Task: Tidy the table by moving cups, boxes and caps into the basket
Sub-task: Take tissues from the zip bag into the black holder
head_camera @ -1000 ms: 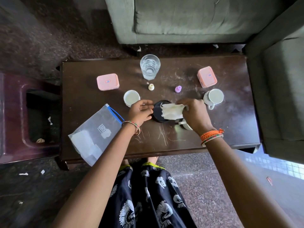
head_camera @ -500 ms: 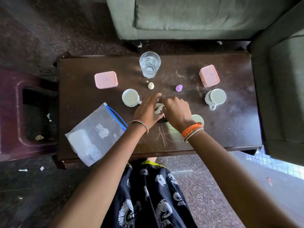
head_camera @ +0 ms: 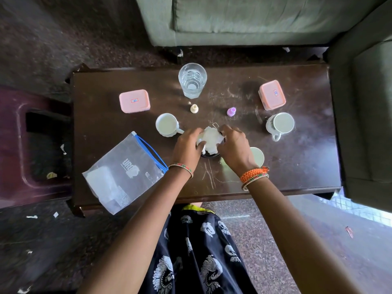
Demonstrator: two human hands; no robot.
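Head view – three cups [head_camera: 167,124], two pink boxes [head_camera: 134,101], two caps [head_camera: 194,108], both hands [head_camera: 187,146] gripping white wad [head_camera: 210,139]

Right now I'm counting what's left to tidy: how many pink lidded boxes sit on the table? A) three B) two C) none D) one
B: one pink box lies at the left of the table and another pink box near its far right corner.

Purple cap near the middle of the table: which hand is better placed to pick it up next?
Right, probably. The purple cap lies just beyond the right hand, on its side of the white wad both hands are gripping. The left hand would have to cross over it.
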